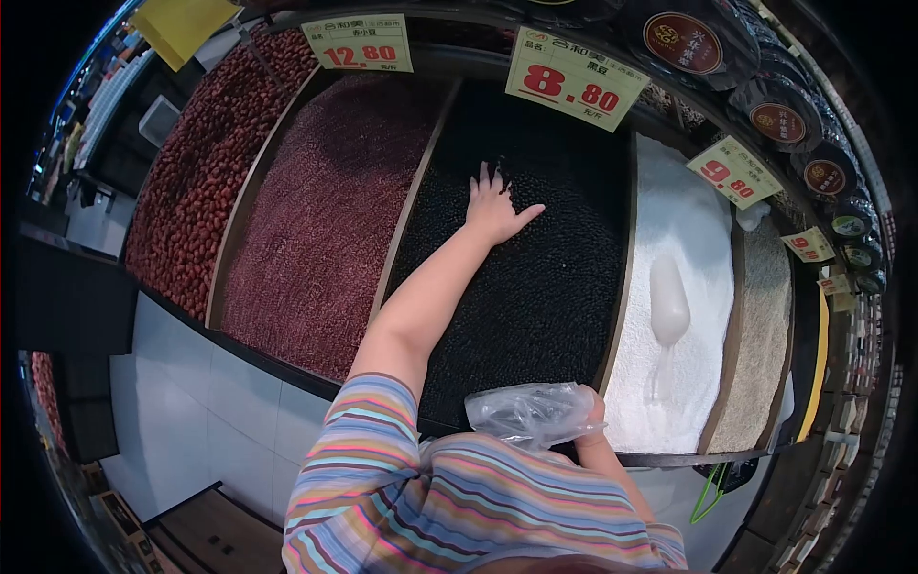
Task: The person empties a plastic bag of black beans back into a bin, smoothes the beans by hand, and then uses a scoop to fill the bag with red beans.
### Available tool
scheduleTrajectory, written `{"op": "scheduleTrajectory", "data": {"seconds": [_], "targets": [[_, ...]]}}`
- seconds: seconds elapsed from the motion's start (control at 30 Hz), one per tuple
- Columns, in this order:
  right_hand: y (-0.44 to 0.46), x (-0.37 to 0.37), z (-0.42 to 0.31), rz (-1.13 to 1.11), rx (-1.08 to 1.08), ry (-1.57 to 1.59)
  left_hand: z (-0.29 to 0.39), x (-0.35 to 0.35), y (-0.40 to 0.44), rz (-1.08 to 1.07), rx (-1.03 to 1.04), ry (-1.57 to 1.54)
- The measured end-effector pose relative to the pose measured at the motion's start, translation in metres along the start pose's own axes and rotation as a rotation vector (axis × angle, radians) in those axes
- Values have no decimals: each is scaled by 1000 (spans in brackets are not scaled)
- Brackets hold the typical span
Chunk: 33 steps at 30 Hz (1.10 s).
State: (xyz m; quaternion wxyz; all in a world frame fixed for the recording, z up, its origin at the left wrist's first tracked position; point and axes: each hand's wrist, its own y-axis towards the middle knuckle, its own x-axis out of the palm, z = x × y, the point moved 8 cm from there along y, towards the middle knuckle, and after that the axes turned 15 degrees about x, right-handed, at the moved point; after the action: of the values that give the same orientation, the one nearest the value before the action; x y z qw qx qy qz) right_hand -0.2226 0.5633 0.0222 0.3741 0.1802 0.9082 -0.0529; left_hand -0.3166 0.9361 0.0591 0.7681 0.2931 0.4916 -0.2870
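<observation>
My left hand (491, 209) reaches far into the bin of black beans (540, 297), fingers spread and thumb out to the side. Its fingertips touch the beans, and a few dark beans show around them. Close to my body, my right hand (595, 415) grips a clear plastic bag (526, 411) by one side, over the near edge of the same bin. The fingers of that hand are partly hidden behind the bag.
Left of the black beans are small red beans (316, 210) and red dates (206, 163). To the right, a scoop (668, 301) lies on white powdery grain (684, 402), beside a beige grain bin (765, 335). Price signs (577, 78) and round packages (682, 41) line the back.
</observation>
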Motion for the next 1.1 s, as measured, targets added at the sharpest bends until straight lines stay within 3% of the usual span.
{"op": "scheduleTrajectory", "data": {"seconds": [0.07,0.1,0.13,0.2,0.3,0.4,0.53,0.67,0.77,0.8,0.83,0.93,1.1], "targets": [[-1,0,-2,39,-35,-42,14,5,-14,-187,1,37],[-1,1,-1,59,-54,-63,18,9,-23,-164,28,22],[-3,5,11,48,-5,-13,25,6,-34,-140,56,7],[-6,14,34,23,92,85,38,6,-53,-332,52,30],[-3,11,21,5,67,-24,53,-8,-85,-319,80,51],[-3,16,32,-3,129,94,66,-32,-105,-506,63,43],[0,10,14,-29,133,46,59,-45,-111,-508,96,-52],[-2,14,26,-51,171,42,40,-79,-107,-194,193,-243],[-8,18,46,-49,262,177,-3,-97,-101,27,143,-349],[-9,21,55,-49,303,229,-49,-104,-95,135,10,-416],[-11,21,61,-27,328,272,-80,-103,-95,145,-140,-500],[-16,23,76,13,376,324,-166,-94,-94,170,-371,-357],[-17,20,76,-38,471,390,-201,-69,-71,137,-285,-278]]}}
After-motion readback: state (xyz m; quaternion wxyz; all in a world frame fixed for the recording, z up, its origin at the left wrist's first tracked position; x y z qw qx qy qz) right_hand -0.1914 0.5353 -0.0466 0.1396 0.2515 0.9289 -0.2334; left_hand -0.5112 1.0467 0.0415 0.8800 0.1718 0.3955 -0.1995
